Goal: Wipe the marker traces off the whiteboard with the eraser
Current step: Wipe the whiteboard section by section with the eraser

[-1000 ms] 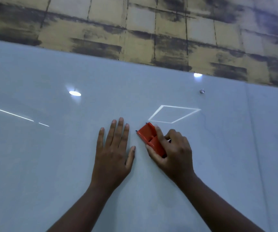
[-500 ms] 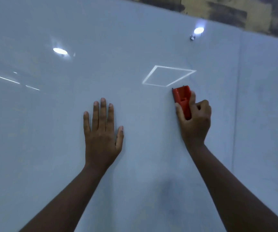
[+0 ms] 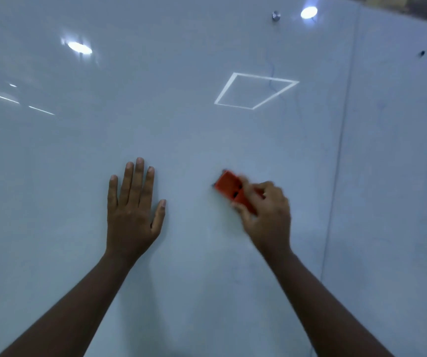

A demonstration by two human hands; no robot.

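A glossy whiteboard point(image 3: 194, 140) fills the view. My right hand point(image 3: 266, 217) grips a red-orange eraser point(image 3: 229, 188) and holds it against the board, tilted up to the left; hand and eraser are blurred by motion. My left hand point(image 3: 132, 210) lies flat on the board with straight fingers, to the left of the eraser. Faint blue marker traces point(image 3: 271, 73) run down the board at the upper right, above the eraser, and paler ones show further right.
A metal mounting stud point(image 3: 275, 16) sits near the top. A vertical seam point(image 3: 341, 150) separates this panel from another on the right, which has a small dark spot point(image 3: 422, 53). Ceiling lights reflect as bright ovals and a bright quadrilateral outline.
My right hand has swung the eraser from upright beside the reflected quadrilateral down and left, now tilted. The camera view has shifted. My left hand stays flat on the board.
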